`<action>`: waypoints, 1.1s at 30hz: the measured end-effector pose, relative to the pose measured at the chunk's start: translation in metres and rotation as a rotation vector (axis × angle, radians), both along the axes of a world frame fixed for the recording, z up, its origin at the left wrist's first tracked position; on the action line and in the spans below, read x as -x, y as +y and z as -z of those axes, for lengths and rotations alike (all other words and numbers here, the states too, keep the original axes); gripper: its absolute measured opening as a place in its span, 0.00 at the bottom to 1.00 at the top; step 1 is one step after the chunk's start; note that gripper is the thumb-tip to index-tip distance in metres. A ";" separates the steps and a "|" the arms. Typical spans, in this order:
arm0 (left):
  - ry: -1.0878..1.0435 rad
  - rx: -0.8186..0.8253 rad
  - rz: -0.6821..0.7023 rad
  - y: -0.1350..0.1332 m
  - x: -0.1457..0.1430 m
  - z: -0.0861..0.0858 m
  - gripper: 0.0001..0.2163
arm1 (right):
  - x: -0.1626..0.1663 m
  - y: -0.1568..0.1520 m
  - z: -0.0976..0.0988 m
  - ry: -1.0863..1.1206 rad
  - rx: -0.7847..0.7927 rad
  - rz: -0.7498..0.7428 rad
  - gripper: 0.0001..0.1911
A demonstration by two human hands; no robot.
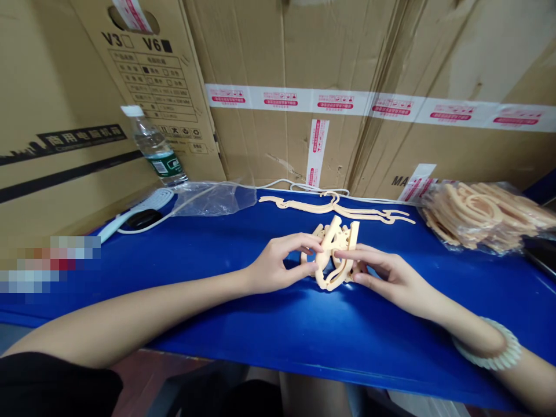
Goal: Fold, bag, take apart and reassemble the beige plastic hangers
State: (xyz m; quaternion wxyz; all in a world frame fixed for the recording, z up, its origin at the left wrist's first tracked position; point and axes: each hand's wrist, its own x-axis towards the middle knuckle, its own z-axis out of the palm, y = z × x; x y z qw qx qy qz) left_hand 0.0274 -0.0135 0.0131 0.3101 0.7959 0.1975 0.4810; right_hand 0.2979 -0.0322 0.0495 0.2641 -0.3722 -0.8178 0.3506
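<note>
I have the left hand [282,263] at the near side of a folded hanger [322,262], thumb and fingers pinching its left part. My right hand [391,281] grips the same cream plastic from the other side, fingertips over its right part and thumb below. The hanger stands partly upright between the two, above the middle of the blue tabletop [208,330]; more cream pieces show behind it, and I cannot tell how many there are or whether they are joined. A pale beaded bracelet [495,344] circles the right wrist.

Just beyond the hands I see an open hanger [310,207] lying flat, its arms spread and its hook pointing away from me. Over to the right sits a clear bag of hangers [486,211], well apart from the right hand. At the far left a water bottle [156,147] leans against the boxes, with a crumpled plastic bag [217,198] near its base. Cardboard [273,40] walls the back, crossed by printed tape [278,98].
</note>
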 end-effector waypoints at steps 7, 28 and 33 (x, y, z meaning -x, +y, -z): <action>-0.008 0.083 0.103 0.001 0.001 0.003 0.14 | -0.001 -0.002 -0.003 -0.004 -0.006 0.009 0.23; -0.027 0.253 0.071 0.004 0.000 0.008 0.13 | -0.002 -0.003 -0.001 -0.013 -0.137 -0.055 0.22; -0.007 0.227 0.064 0.001 0.000 0.006 0.14 | -0.005 -0.003 -0.002 -0.017 -0.137 -0.087 0.21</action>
